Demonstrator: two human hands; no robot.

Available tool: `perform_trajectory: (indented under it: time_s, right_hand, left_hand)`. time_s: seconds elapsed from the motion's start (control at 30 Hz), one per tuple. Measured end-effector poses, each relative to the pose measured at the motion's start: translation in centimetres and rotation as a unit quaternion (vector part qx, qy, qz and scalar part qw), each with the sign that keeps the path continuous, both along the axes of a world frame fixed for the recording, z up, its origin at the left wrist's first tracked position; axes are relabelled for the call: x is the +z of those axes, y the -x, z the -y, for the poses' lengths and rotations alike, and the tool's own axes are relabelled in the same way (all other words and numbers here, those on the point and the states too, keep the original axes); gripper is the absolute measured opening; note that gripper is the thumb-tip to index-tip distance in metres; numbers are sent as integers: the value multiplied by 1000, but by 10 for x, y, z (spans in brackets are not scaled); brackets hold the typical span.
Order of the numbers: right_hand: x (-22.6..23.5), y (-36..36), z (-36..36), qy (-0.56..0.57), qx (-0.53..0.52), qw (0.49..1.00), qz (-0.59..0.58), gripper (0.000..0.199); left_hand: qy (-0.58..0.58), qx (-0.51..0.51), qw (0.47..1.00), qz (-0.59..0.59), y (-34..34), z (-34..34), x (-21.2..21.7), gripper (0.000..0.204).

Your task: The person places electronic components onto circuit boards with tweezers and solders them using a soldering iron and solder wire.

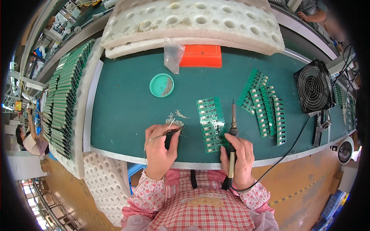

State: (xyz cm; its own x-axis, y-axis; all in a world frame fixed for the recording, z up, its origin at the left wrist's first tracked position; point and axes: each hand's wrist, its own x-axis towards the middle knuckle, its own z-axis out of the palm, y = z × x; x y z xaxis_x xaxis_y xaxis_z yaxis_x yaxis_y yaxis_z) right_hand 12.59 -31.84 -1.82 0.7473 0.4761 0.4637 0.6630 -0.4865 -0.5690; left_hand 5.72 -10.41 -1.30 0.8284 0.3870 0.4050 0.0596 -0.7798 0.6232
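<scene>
My left hand (160,152) is closed in a pinch above a small pile of tiny pale parts (175,120). Between its fingers runs a thin silvery solder wire (154,137); a slim dark tool (172,132) also shows there, its kind unclear. My right hand (242,154) is wrapped round a soldering iron (233,125), whose tip points away from me. Just left of the iron lies a green circuit board panel (210,125) with rows of small components, flat on the green mat (127,111). The fingertips of my right hand are at its lower right edge.
Several more board panels (263,111) overlap to the right, near a black fan (314,86). A round green dish (151,85), a clear plastic bag (172,57) and a red tray (202,56) stand farther back. White foam (185,23) spans the far edge; stacked boards (67,100) line the left.
</scene>
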Motion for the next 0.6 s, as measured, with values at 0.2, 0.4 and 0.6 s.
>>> perform_trajectory:
  time_s: [0.2,0.4,0.6]
  right_hand:
    - [-2,-1,1,9,-3,1000,5,55]
    - [0,-1,0,13,2,1000,5,52]
    - [1,-1,0,17,1,1000,1,51]
  left_hand:
    - [5,-13,1000,-4,-1,-1,-3,12]
    - [-10,-17,1000,4,-1,0,-3,11]
    - [-23,-22,999,-1,-2,1,-2,12]
